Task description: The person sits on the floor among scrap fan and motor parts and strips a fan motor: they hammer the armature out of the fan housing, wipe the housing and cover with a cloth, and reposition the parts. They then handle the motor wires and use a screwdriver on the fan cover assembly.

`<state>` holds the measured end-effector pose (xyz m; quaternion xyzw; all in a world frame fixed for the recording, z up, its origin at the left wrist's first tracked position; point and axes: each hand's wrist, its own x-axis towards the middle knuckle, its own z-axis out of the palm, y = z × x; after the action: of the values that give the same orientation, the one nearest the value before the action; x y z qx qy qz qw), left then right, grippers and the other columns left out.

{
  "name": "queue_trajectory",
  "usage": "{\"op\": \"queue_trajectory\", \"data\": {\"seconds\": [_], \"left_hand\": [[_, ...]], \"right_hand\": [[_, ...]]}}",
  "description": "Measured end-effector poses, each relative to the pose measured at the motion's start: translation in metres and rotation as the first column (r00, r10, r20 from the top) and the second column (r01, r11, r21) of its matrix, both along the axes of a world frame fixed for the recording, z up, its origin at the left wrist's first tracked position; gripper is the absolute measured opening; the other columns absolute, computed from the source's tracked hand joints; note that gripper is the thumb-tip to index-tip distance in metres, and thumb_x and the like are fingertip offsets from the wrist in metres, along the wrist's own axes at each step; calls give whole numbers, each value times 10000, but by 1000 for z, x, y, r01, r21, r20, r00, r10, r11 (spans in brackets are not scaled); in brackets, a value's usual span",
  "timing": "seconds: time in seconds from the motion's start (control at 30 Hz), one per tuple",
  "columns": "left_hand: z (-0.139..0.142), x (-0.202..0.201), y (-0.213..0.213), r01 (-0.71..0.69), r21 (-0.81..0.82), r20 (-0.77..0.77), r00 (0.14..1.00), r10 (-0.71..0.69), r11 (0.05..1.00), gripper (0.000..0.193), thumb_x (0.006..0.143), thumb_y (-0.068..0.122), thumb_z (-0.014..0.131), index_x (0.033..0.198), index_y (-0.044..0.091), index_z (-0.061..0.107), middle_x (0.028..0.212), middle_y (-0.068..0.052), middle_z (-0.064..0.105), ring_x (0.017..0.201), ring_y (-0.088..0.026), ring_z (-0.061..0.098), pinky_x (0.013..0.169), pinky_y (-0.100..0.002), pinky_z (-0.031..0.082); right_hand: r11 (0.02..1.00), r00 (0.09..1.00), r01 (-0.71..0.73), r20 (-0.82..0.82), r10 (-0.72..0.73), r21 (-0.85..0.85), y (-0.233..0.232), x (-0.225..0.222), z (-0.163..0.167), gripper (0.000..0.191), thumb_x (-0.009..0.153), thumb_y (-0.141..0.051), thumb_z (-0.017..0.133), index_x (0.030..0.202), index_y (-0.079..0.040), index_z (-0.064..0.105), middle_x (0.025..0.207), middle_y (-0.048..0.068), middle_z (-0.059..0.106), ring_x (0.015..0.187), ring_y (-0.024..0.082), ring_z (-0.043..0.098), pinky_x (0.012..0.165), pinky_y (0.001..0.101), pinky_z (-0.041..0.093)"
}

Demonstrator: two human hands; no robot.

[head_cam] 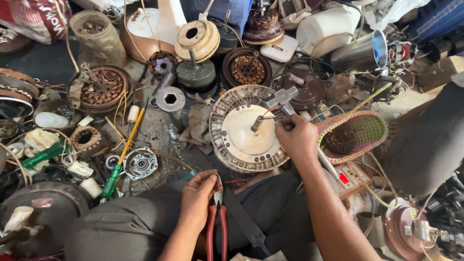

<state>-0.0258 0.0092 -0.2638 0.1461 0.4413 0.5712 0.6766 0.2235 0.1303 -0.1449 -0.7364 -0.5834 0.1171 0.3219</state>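
Now left hand point(198, 193) fingers clamp red pliers point(217, 227), handles toward body; right hand point(297, 137) pinches motor wires point(268, 116).

A round ceiling-fan motor with a smooth, matt cream-painted metal cover and a ring of dull grey steel slots point(241, 128) stands against the person's knee, its surface scuffed and dusty, and the right hand point(297, 140) pinches thin plastic-coated wires at its bare metal shaft. The left hand point(198, 195) grips red-handled pliers point(217, 227) whose glossy plastic sleeves contrast with their worn steel tips. Near the floor's left edge lie a screwdriver with a yellow shaft and translucent green plastic handle point(121, 159), a rough coppery wound stator in a rusty metal ring point(101, 89) and a crumpled, greasy grey cloth rag point(198, 123).
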Motion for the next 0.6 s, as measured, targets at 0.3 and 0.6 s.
{"op": "queue_trajectory", "data": {"seconds": [0.3,0.6], "left_hand": [[4,3,3,-2,7,24,1000,2,1000,218,928,77,685,1106,-47,710,884,-79,725,775,-151,683,750,-293,572],[10,2,2,-7,-11,77,997,7,1000,239,939,73,659,1133,-55,715,938,-85,742,822,-160,698,807,-323,581]], "right_hand": [[999,1000,-1,11,2,-38,2,5,0,302,785,-286,814,906,-13,767,761,144,745,663,235,725,653,372,562],[990,991,-122,69,117,74,5,8,-6,248,784,-219,787,931,-19,779,814,125,761,721,205,743,702,348,579]]}}
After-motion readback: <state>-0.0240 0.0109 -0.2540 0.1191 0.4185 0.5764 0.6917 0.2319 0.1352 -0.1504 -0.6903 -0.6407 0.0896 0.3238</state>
